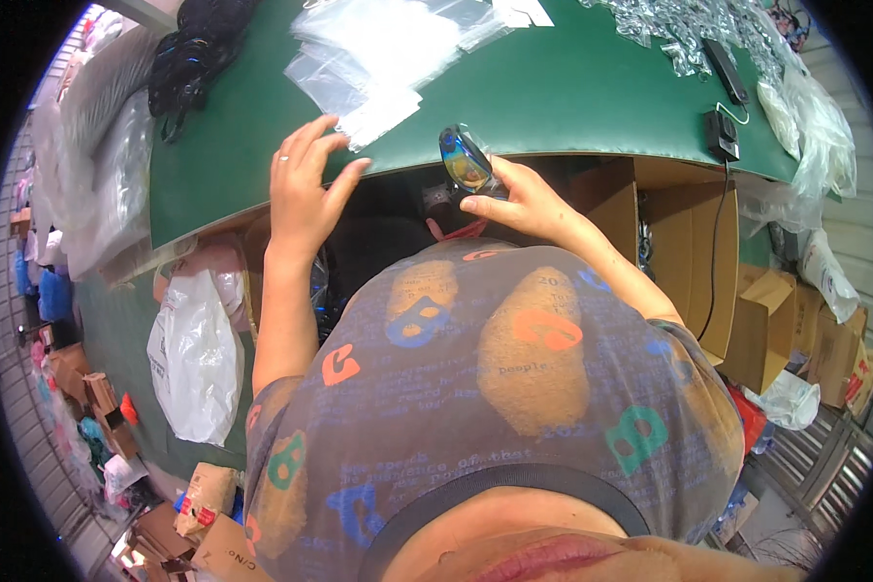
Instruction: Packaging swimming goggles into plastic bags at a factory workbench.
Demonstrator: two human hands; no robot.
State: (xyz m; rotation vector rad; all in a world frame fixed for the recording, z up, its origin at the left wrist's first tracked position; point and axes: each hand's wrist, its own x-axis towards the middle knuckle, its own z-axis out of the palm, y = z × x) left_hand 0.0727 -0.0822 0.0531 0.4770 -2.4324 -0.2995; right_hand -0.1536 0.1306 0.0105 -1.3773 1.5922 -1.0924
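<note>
Between the thumb and fingers of my right hand [529, 199] is a pair of sunglasses [464, 159] with blue-gold mirrored lenses, held above the table's front edge. Clear film shows beside the lens; whether it wraps the glasses I cannot tell. My left hand [306, 189] is open, fingers apart and slightly bent, with a ring on one finger. Its fingertips are close to a white slip [383, 118] at the near end of a loose pile of clear plastic bags [378, 53]. Nothing shows in that hand.
A green table [533, 97] spans the front. Dark bundled items [194, 53] lie at its far left, clear wrapped pieces [694, 34] at the far right. A black device [722, 134] with a cable sits near the right edge. An open cardboard box [689, 247] stands below.
</note>
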